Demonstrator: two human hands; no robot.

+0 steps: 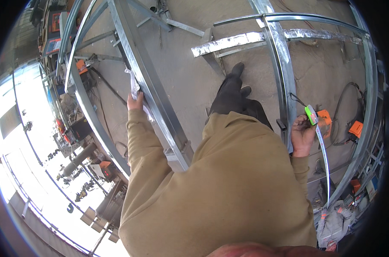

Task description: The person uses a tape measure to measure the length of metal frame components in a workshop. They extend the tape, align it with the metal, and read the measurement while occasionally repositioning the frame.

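Note:
My left hand (135, 102) is closed on a crumpled whitish sheet (135, 85), possibly paper. It is beside a long galvanized metal beam (144, 70), and the beam partly hides what the fingers hold. On the other side, my right hand (303, 133) grips a green tape measure (311, 115) with a black wrist strap. Its pale blade (324, 156) is pulled out and runs down past my right forearm. That hand is close to a second metal beam (281, 64); I cannot tell whether they touch.
A whitish-smeared metal bar (228, 43) crosses ahead of my feet. A curved metal frame (369, 98) closes the right side. Orange equipment (356, 128) and a cable (341, 103) lie on the floor there. Grey cloth (333, 225) hangs at lower right. Machinery (81, 158) stands at left.

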